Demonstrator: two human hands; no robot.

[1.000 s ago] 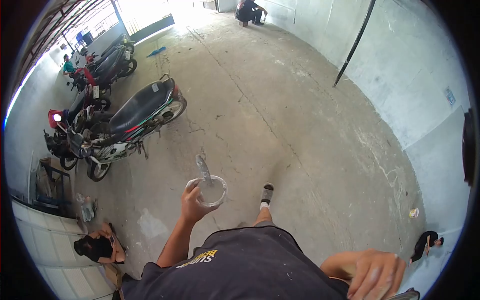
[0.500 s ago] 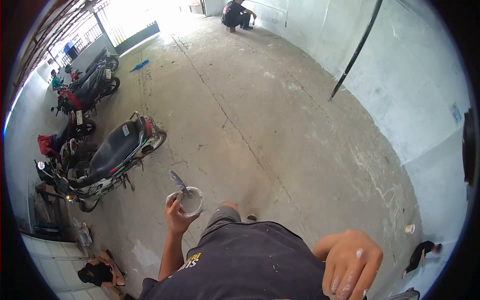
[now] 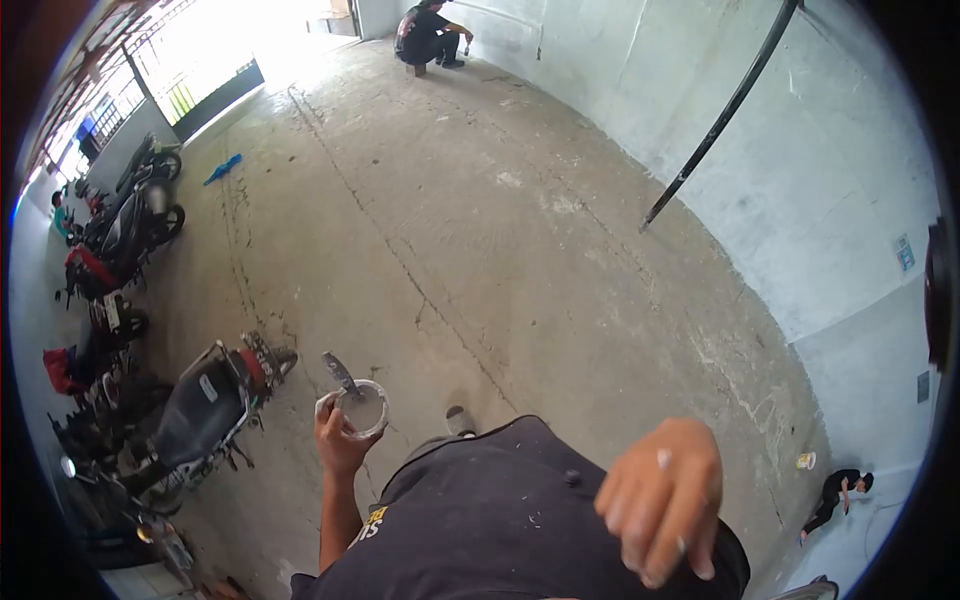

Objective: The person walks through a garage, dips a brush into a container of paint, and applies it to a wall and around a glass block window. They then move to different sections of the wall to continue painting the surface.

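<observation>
My left hand is closed around a small round tub with a whitish rim, holding it in front of my left side. Grey paste sits inside it. A paint-smeared putty knife leans out over the far rim, its lower end in the tub. On the other side, my right hand hangs in front of my dark shirt. Its fingers are loosely bent and slightly apart, with white smears on them. I see nothing in that hand, and motion blurs it a little.
Several motorcycles line the left side. One person squats by the far wall; another person stands at the lower right, near a small bucket. A dark pole slants to the right wall. Blue cloth lies on the concrete floor.
My view has turned to the right and I have moved forward. My right hand has shifted left and up across my shirt. My left hand keeps hold of the tub.
</observation>
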